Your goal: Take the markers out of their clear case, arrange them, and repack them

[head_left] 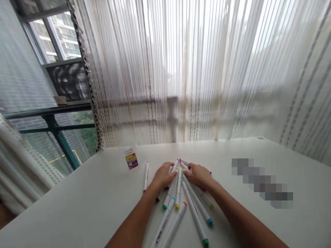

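Several white markers with coloured ends lie in a loose fan on the white table, among them a green-ended marker (193,214) and an orange-ended marker (176,224). At the far end of the bunch, my left hand (164,174) curls around markers on the left side, thumb toward the middle. Facing it, my right hand (199,175) has bent fingers on markers at the right side. Parts of the markers are hidden under both hands. A lone red-ended marker (146,175) lies left of my left hand, apart from the bunch.
A clear plastic package with a yellow, red and blue label (131,161) is on the table (85,199) at the back left. A pixelated, blurred object (262,184) lies to the right. Behind the table hangs a sheer striped curtain (207,86), beside a window and green railing (55,129).
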